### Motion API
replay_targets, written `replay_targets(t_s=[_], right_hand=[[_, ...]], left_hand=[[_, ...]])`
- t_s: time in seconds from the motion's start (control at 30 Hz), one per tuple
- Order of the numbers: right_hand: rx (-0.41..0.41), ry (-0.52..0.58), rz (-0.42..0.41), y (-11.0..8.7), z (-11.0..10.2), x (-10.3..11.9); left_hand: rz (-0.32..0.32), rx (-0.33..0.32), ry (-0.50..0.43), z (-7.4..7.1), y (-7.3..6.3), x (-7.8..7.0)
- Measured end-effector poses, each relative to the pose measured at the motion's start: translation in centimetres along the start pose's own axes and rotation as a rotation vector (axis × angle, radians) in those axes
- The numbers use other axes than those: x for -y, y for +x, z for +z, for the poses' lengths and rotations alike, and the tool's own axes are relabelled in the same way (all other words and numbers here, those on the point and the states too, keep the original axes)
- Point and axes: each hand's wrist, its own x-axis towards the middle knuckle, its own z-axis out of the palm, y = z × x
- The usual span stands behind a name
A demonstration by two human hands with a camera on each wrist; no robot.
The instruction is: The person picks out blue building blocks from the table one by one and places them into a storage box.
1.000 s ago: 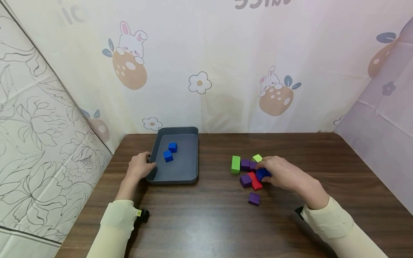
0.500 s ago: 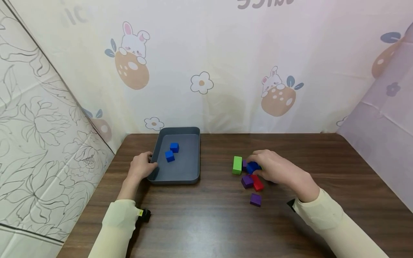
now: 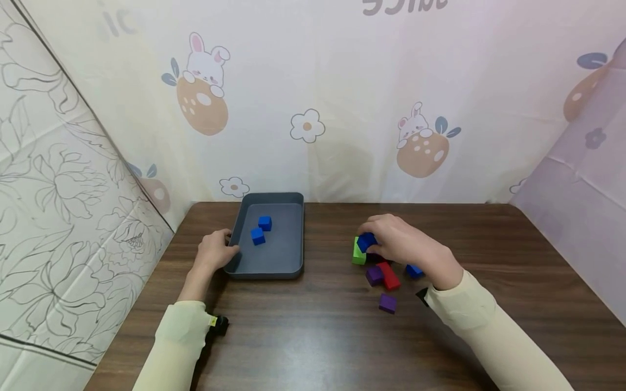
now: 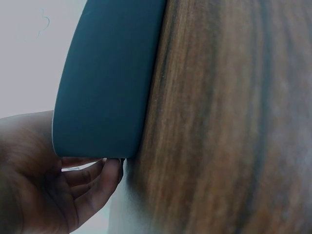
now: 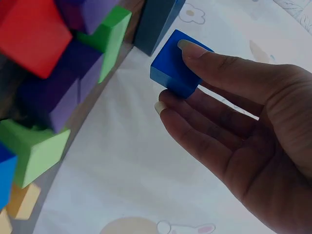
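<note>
In the head view, my right hand (image 3: 408,247) pinches a blue cube (image 3: 365,242) between thumb and fingers, raised over the loose blocks. The right wrist view shows the thumb across one face of this cube (image 5: 178,63), fingertips beneath. A green block (image 3: 359,256) partly hides behind it. My left hand (image 3: 213,252) holds the dark grey tray (image 3: 274,273) by its left side near the front corner; its fingers (image 4: 100,192) curl at the tray's edge in the left wrist view. Two blue cubes (image 3: 264,223) lie inside the tray.
Near the right hand lie a purple cube (image 3: 374,275), a red block (image 3: 389,276), a flat purple block (image 3: 388,303) and a blue block (image 3: 414,271). The right wrist view also shows a light green block (image 5: 34,151) and pale yellow pieces (image 5: 24,201). A patterned curtain (image 3: 342,108) stands behind the table.
My right hand has lifted the blue cube and carried it left, over the green block. Another blue block has come into sight beneath the wrist. The left hand stays at the tray.
</note>
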Motion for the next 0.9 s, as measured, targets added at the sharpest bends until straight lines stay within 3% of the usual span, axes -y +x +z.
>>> replay_targets(t_s=[0.6,0.9], right_hand=[[0.031,0.012,-0.068,6.8,0.2,2.8],[0.045,0.022,-0.105,9.2,0.6,3.7]], left_hand=[[0.008,0.007,-0.003,-0.2,-0.1,0.1],[0.003,0.011,0.002,-0.2,-0.1,0.1]])
